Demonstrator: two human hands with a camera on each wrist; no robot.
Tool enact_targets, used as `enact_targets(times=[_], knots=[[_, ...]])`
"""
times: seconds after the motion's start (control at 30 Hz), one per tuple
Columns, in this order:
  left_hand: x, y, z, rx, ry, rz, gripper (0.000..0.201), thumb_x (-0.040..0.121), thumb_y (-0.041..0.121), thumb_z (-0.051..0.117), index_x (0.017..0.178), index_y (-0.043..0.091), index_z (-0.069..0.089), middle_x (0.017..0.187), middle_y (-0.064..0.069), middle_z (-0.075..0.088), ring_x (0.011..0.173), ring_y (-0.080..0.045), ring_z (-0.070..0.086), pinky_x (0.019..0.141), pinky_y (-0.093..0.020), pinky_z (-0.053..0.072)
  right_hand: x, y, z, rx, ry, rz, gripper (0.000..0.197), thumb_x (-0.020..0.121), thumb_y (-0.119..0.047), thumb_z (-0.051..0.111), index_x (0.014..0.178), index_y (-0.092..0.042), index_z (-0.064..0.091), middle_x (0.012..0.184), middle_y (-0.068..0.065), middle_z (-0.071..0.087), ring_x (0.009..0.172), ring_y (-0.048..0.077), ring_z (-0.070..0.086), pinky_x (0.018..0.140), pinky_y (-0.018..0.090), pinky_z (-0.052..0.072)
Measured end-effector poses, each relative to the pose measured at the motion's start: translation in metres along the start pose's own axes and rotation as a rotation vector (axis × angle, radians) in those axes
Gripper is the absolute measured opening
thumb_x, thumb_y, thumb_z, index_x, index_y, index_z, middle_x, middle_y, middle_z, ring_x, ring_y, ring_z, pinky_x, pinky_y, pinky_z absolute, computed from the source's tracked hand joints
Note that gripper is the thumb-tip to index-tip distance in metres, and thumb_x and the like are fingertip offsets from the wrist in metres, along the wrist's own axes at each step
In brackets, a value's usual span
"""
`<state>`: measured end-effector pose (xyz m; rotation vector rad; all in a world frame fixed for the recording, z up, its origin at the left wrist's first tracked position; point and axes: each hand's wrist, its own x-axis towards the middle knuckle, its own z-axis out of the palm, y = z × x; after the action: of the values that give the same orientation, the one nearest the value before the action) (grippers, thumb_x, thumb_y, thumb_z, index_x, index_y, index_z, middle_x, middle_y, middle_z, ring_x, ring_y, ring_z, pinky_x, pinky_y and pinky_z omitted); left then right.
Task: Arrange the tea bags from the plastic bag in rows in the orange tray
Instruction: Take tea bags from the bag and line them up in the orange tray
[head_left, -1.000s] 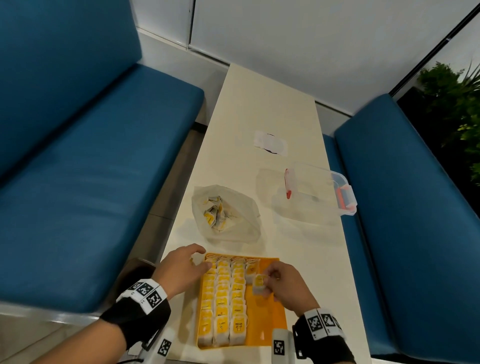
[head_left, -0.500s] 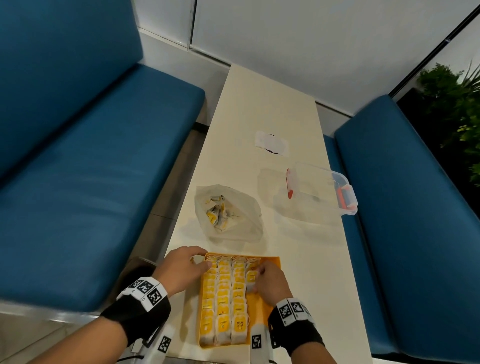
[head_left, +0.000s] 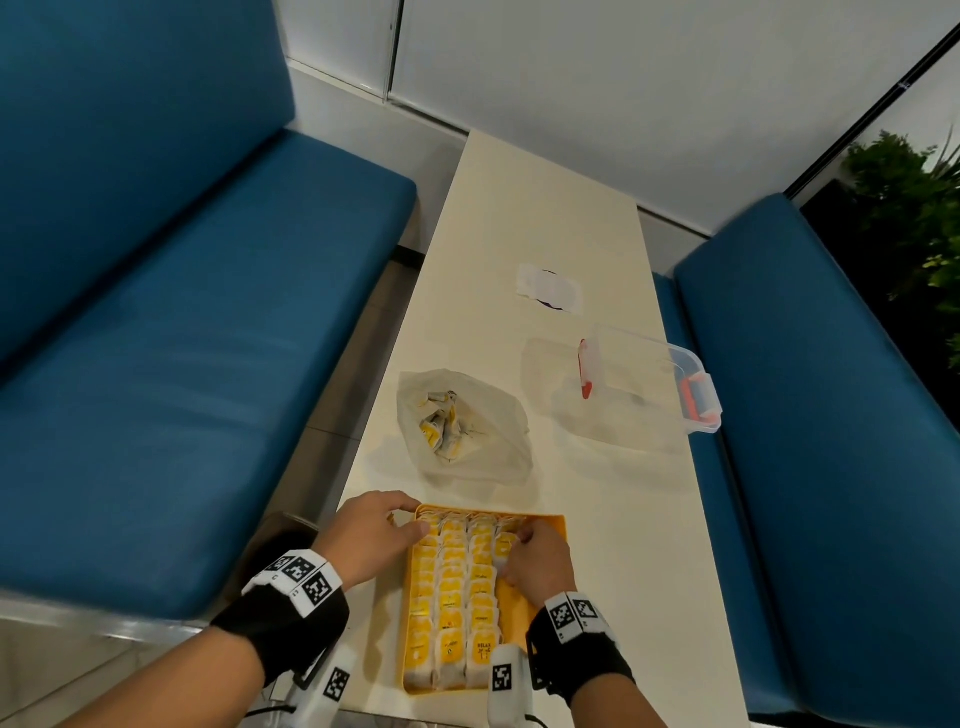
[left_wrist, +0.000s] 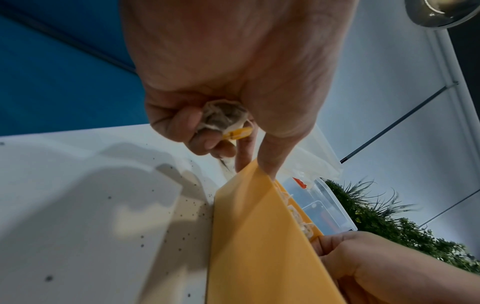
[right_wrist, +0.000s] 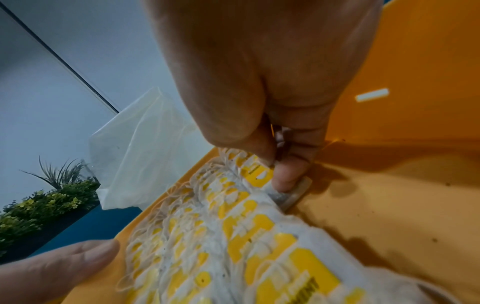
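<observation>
Two hands work at the orange tray (head_left: 556, 521) near the table's (head_left: 524, 208) front edge: the left hand (head_left: 370, 535), at the tray's left rim, curls its fingers around a spare tea bag (left_wrist: 223, 117), thumb on the rim. Three rows of tea bags (head_left: 451, 587) fill the tray's left part. At the tray's far end the right hand (head_left: 535, 564) pinches one tea bag (right_wrist: 288, 195) into a fourth row; the plastic bag (head_left: 462, 421) lies just beyond the tray.

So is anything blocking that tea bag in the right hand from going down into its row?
Nothing visible. The right hand pinches the tea bag at the far end of the fourth row, beside three full rows; the orange tray floor there is bare.
</observation>
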<state>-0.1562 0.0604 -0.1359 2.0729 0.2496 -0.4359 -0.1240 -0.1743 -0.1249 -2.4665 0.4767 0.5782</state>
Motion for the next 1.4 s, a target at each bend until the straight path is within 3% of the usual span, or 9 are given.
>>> enact_targets(times=[0.2, 0.43, 0.5, 0.63, 0.73, 0.9, 1.0, 1.17, 1.4], knots=[[0.001, -0.002, -0.004, 0.01, -0.002, -0.011, 0.029, 0.09, 0.048, 0.071, 0.116, 0.036, 0.071, 0.118, 0.013, 0.07, 0.111, -0.011, 0.061, 0.094, -0.032, 0.051, 0.001, -0.002, 0.004, 0.032, 0.015, -0.003, 0.009, 0.086, -0.012, 0.052, 0.087, -0.021, 0.053, 0.098, 0.007, 0.068, 0.088, 0.028, 0.07, 0.085, 0.042, 0.058], [-0.001, -0.001, -0.015, 0.033, -0.007, -0.006, 0.035, 0.092, 0.046, 0.07, 0.124, 0.033, 0.068, 0.124, 0.011, 0.067, 0.118, -0.013, 0.06, 0.092, -0.028, 0.048, -0.009, -0.004, -0.002, 0.071, -0.072, 0.043, 0.018, 0.086, -0.01, 0.053, 0.102, -0.018, 0.057, 0.095, 0.006, 0.072, 0.079, 0.019, 0.073, 0.074, 0.031, 0.061], [-0.003, 0.0, -0.02, 0.059, 0.013, -0.023, 0.037, 0.092, 0.05, 0.068, 0.125, 0.032, 0.065, 0.12, 0.011, 0.063, 0.117, -0.013, 0.059, 0.088, -0.027, 0.046, -0.014, -0.007, -0.009, 0.019, -0.099, 0.007, 0.023, 0.081, -0.012, 0.061, 0.103, -0.02, 0.058, 0.099, 0.003, 0.071, 0.087, 0.017, 0.07, 0.077, 0.029, 0.058], [-0.007, 0.008, -0.033, -0.187, 0.048, -0.066, 0.031, 0.098, 0.05, 0.058, 0.1, 0.021, 0.069, 0.097, 0.004, 0.068, 0.086, -0.012, 0.061, 0.071, -0.028, 0.048, -0.028, -0.017, -0.03, 0.069, -0.062, -0.07, 0.02, 0.089, -0.005, 0.049, 0.102, -0.017, 0.059, 0.096, 0.007, 0.068, 0.068, 0.022, 0.071, 0.061, 0.031, 0.058], [-0.011, 0.022, -0.039, -0.621, -0.111, -0.212, 0.042, 0.104, 0.044, 0.051, 0.105, 0.006, 0.071, 0.088, -0.01, 0.068, 0.066, -0.017, 0.057, 0.054, -0.027, 0.04, -0.039, -0.027, -0.042, 0.109, -0.07, -0.203, 0.018, 0.093, -0.004, 0.049, 0.1, -0.015, 0.061, 0.09, 0.004, 0.066, 0.063, 0.018, 0.07, 0.052, 0.026, 0.054], [-0.018, 0.039, -0.036, -0.88, -0.289, -0.287, 0.054, 0.107, 0.051, 0.037, 0.114, 0.006, 0.067, 0.096, -0.02, 0.072, 0.07, -0.023, 0.063, 0.056, -0.029, 0.046, -0.056, -0.05, -0.041, 0.128, -0.07, -0.47, 0.012, 0.09, -0.021, 0.067, 0.093, -0.033, 0.067, 0.095, -0.011, 0.068, 0.081, 0.008, 0.066, 0.078, 0.025, 0.054], [-0.021, 0.051, -0.027, -0.86, -0.334, -0.275, 0.059, 0.107, 0.053, 0.033, 0.119, 0.004, 0.063, 0.09, -0.018, 0.07, 0.07, -0.023, 0.063, 0.061, -0.032, 0.047, -0.068, -0.064, -0.035, 0.169, -0.108, -0.571, 0.01, 0.086, -0.031, 0.072, 0.096, -0.033, 0.069, 0.1, -0.014, 0.066, 0.081, 0.005, 0.062, 0.077, 0.021, 0.053], [-0.022, 0.059, -0.018, -0.868, -0.415, -0.247, 0.049, 0.107, 0.047, 0.037, 0.114, 0.009, 0.066, 0.083, -0.014, 0.063, 0.067, -0.021, 0.061, 0.056, -0.029, 0.044, -0.07, -0.074, -0.027, 0.1, -0.198, -0.591, 0.026, 0.088, -0.024, 0.071, 0.112, -0.032, 0.066, 0.109, -0.015, 0.059, 0.08, 0.002, 0.06, 0.075, 0.014, 0.049], [-0.015, 0.054, -0.012, -0.888, -0.411, -0.221, 0.042, 0.107, 0.036, 0.041, 0.113, 0.005, 0.068, 0.095, -0.016, 0.065, 0.065, -0.016, 0.057, 0.059, -0.03, 0.045, -0.065, -0.072, -0.027, 0.08, -0.234, -0.557, 0.038, 0.076, -0.026, 0.079, 0.112, -0.03, 0.068, 0.103, -0.013, 0.065, 0.077, 0.006, 0.06, 0.077, 0.021, 0.053]])
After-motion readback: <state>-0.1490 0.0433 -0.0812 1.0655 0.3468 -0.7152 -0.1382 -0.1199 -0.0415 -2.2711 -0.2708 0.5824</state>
